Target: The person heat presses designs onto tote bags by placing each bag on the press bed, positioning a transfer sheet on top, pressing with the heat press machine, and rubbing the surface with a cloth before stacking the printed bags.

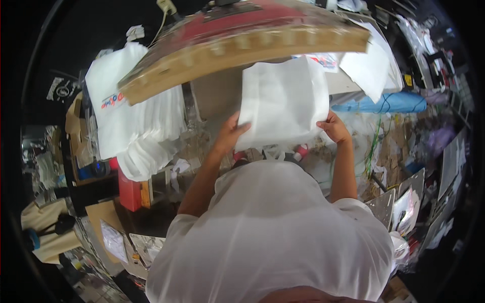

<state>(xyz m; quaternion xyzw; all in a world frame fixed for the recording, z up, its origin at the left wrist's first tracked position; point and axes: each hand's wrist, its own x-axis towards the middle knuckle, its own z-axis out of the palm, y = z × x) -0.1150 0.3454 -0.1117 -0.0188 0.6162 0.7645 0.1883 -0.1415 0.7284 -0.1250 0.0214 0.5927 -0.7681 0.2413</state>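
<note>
A blank white bag-like sheet [283,96] of thin, fabric-like material is stretched between my two hands. My left hand [232,132] pinches its near left edge, thumb on top. At the near right edge my right hand [335,127] grips it the same way. The sheet's far end lies at the worktable, beneath a raised wooden frame [242,50] with a red panel [237,17]. Whether the sheet is one layer or a bag, I cannot tell.
A fanned stack of white printed bags [136,111] hangs over the left side. White sheets [371,65] lie on the table's right, with a blue plastic bundle [386,103] beyond its edge. A red box [129,192] stands lower left. Scraps litter the floor.
</note>
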